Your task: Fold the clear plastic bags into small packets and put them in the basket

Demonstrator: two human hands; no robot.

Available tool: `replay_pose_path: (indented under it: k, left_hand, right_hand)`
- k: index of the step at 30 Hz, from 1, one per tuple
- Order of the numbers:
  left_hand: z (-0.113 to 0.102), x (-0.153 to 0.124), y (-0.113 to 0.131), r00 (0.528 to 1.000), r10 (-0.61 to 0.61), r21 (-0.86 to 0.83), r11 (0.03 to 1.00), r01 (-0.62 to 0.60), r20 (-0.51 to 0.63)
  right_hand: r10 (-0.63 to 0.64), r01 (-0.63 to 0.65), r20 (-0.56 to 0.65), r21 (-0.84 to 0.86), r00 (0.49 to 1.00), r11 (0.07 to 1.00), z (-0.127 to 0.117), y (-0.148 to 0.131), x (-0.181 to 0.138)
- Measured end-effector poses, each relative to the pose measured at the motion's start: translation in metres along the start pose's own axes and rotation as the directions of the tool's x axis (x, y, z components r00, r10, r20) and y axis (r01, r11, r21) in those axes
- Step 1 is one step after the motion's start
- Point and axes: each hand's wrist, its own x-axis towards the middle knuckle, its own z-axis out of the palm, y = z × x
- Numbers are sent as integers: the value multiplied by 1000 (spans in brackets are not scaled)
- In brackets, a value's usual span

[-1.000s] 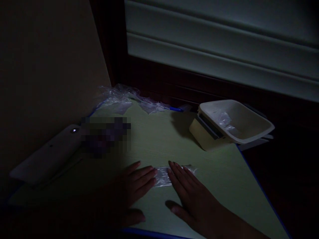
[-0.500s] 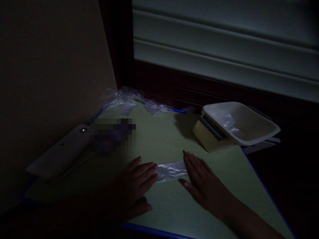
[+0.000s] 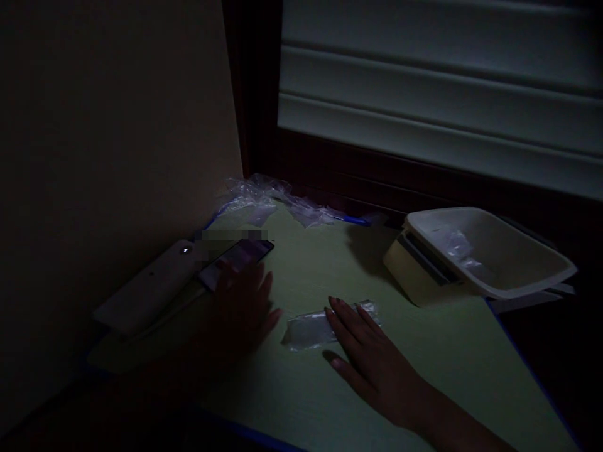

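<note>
A folded clear plastic bag (image 3: 308, 331) lies flat on the pale green tabletop (image 3: 311, 395). My right hand (image 3: 372, 361) rests on its right part, fingers stretched out and nothing gripped. Off the bag's left end, my left hand (image 3: 247, 307) is raised with its fingers spread and holds nothing; it is dim and slightly blurred. Beyond those fingers is a phone (image 3: 258, 249) with a lit screen, partly covered by the hand. Whether the left fingertips touch the phone, I cannot tell.
A cream plastic bin (image 3: 409, 276) with clear plastic inside lies tilted at the table's right edge. Crumpled clear plastic (image 3: 264, 191) lies along the back edge near a blue pen (image 3: 355, 220). A long white device (image 3: 146, 285) with a small light is by the left wall.
My left hand has lifted off the bag and moved left and away, towards the phone. The right hand has slid onto the bag's right part. The view has shifted left.
</note>
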Motion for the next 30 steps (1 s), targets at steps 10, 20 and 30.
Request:
replay_pose_path:
  k: [10, 20, 30]
  left_hand:
    - [16, 7, -16, 984, -179, 232, 956, 179, -22]
    - [10, 16, 7, 913, 407, -304, 872, -384, 16]
    - [1, 17, 14, 904, 418, -411, 842, -350, 88]
  right_hand:
    - [3, -3, 15, 3, 1000, 1000, 0, 0, 0]
    - [-57, 55, 30, 56, 998, 997, -10, 15, 7]
    - [-175, 173, -221, -31, 959, 984, -12, 1, 7]
